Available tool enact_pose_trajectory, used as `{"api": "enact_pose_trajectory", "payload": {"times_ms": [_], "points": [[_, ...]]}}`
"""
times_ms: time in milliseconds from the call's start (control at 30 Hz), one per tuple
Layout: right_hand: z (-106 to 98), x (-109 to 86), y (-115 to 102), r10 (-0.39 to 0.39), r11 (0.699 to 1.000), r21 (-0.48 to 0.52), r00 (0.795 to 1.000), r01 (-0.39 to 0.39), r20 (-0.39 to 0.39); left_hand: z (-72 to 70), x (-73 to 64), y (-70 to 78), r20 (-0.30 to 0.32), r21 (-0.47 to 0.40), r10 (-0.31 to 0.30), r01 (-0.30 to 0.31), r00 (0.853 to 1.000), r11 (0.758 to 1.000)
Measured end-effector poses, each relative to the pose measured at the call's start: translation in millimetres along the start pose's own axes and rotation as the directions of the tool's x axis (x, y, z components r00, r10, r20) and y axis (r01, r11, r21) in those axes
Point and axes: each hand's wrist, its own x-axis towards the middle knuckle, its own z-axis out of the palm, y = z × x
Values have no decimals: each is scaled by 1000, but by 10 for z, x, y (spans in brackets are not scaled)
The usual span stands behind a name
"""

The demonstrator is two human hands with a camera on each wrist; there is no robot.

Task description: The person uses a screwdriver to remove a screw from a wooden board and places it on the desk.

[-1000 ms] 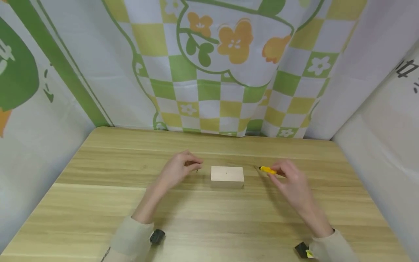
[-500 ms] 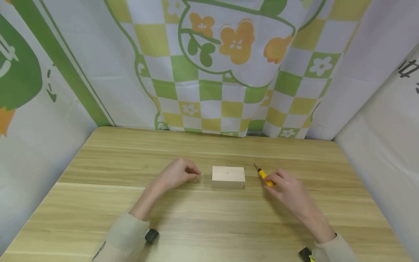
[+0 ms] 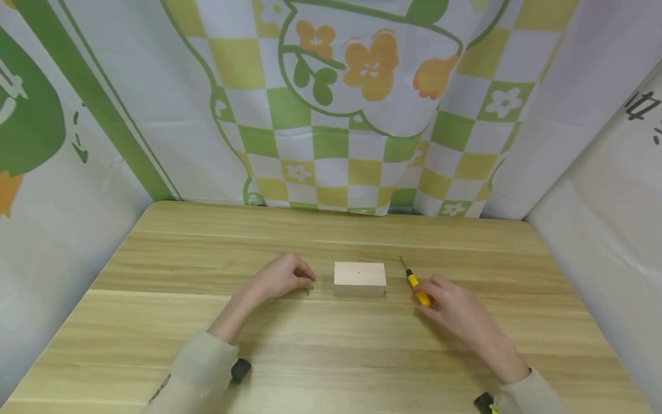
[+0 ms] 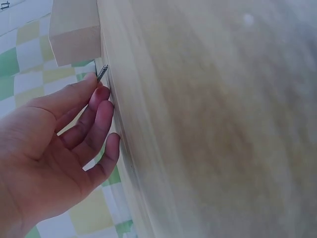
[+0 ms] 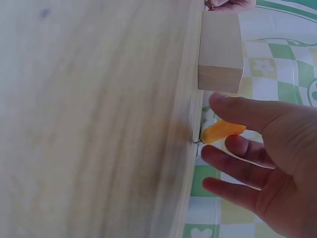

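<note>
My left hand (image 3: pixel 284 277) pinches a small screw (image 4: pixel 102 73) between thumb and fingertip, close over the tabletop left of the wooden block. In the left wrist view the screw's threaded end sticks out past the fingertips. A pale wooden block (image 3: pixel 359 273) with a small dark hole in its top sits between the hands. To its right a yellow screwdriver (image 3: pixel 412 280) points away from me, its dark tip down at the table in the right wrist view. My right hand (image 3: pixel 455 302) is at its handle, thumb and fingers spread to either side of it.
The wood-grain table (image 3: pixel 331 356) reaches back to a green and yellow checked curtain (image 3: pixel 331 144). White fabric walls stand on both sides. Dark wrist cameras (image 3: pixel 240 370) hang below the sleeves.
The right hand has brought the screwdriver down and toward me, turning its tip away, and its fingers have parted from the handle. The left hand has lowered slightly with the screw.
</note>
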Motion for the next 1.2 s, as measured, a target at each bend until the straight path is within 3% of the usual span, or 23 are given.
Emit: {"api": "enact_pose_trajectory", "payload": {"times_ms": [167, 400, 800, 1200], "points": [[-3, 6, -5, 50, 999, -3, 995, -50, 91, -10, -5, -6, -5, 11, -26, 26, 1000, 1000], [-24, 13, -17, 117, 993, -3, 968, -119, 222, -17, -1, 22, -5, 52, -20, 20, 1000, 998], [-25, 3, -23, 109, 993, 6, 962, -114, 252, -20, -11, 43, -3, 55, -27, 27, 1000, 998], [-59, -35, 28, 32, 999, 27, 973, -39, 230, -51, -34, 25, -22, 64, -51, 52, 998, 997]]}}
